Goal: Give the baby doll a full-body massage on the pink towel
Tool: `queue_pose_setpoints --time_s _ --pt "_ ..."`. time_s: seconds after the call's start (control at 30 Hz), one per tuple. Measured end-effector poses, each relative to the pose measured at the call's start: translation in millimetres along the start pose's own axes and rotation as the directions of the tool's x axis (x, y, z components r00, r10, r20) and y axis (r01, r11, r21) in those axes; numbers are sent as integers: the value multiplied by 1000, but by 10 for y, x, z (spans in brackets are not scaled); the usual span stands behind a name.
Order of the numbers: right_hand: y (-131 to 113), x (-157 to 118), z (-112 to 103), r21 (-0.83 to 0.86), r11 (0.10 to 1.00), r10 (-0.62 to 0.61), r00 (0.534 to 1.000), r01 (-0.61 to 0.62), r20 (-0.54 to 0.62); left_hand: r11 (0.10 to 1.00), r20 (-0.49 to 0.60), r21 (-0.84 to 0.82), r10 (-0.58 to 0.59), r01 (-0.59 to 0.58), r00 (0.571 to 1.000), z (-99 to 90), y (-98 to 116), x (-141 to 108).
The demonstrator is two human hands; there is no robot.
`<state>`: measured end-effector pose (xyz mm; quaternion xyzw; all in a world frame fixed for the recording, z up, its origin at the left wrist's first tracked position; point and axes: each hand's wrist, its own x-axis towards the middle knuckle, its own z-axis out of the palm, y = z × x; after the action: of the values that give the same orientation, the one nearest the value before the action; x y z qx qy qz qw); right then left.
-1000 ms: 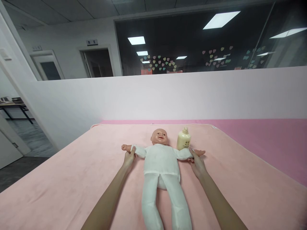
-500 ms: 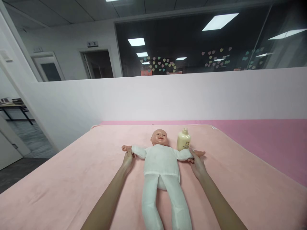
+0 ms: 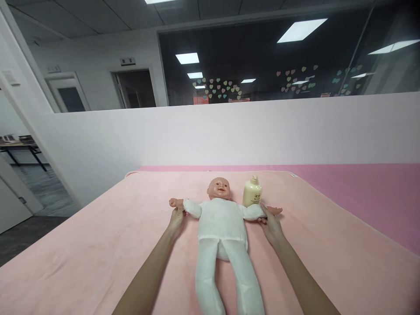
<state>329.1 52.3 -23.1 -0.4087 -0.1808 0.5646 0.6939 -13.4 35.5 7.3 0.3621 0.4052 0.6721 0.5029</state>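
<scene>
A baby doll (image 3: 222, 221) with a white cloth body lies on its back on a pink blanket (image 3: 108, 245), head at the far end, arms spread to both sides. My left hand (image 3: 177, 218) is closed round the doll's arm on the left, near the wrist, with its small fist showing beyond my fingers. On the other side, my right hand (image 3: 271, 224) grips the doll's other arm near the wrist, thumb on top. Just behind that arm stands a pale yellow pump bottle (image 3: 252, 192), upright and apart from my left hand.
A low white wall (image 3: 229, 135) rises behind the blanket, with a dark window (image 3: 249, 57) above it. Pink surface (image 3: 361, 197) shows past the blanket's right edge. Far left, a table (image 3: 19, 146) stands on the grey floor beyond an opening.
The doll's arm on the left, with my left hand on it, has shifted very slightly inward. My right hand keeps its hold; the view has moved a touch.
</scene>
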Motion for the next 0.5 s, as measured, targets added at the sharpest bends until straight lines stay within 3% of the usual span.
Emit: queue_pose_setpoints --time_s 0.27,0.5 --pt "6 15 -5 20 1000 8 1000 -8 -14 937 -20 -314 -164 150 986 32 100 1" --pt "-5 1 0 16 999 30 999 -30 -24 883 90 -447 -119 146 989 -51 101 -4"
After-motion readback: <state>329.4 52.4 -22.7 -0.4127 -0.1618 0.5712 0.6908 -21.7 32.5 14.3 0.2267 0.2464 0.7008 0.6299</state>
